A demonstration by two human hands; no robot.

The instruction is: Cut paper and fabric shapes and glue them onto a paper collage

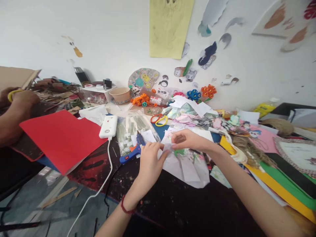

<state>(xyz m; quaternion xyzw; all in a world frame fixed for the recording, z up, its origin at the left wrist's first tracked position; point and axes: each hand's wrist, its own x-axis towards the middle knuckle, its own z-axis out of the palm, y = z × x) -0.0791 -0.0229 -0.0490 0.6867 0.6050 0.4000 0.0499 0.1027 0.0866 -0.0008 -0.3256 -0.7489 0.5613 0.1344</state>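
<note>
My left hand (153, 158), with a red band on its wrist, pinches the edge of a thin white translucent sheet (191, 169). Opposite it, my right hand (185, 140) has its fingertips closed on the same sheet, close to the left fingertips. The sheet hangs down onto the dark table, with green and pink shapes near its upper part. Just left of my left hand lies a blue glue gun (130, 156) on white paper. Red and yellow scissors (159, 120) rest behind my hands.
Red paper (65, 141) and a white power bank (108, 126) with a cable lie left. Another person's hand (22, 98) holds yellow-handled scissors at far left. Fabric scraps (187, 115), twine (251, 149) and coloured sheets (283, 184) cover the right. A paper bowl (120, 95) stands behind.
</note>
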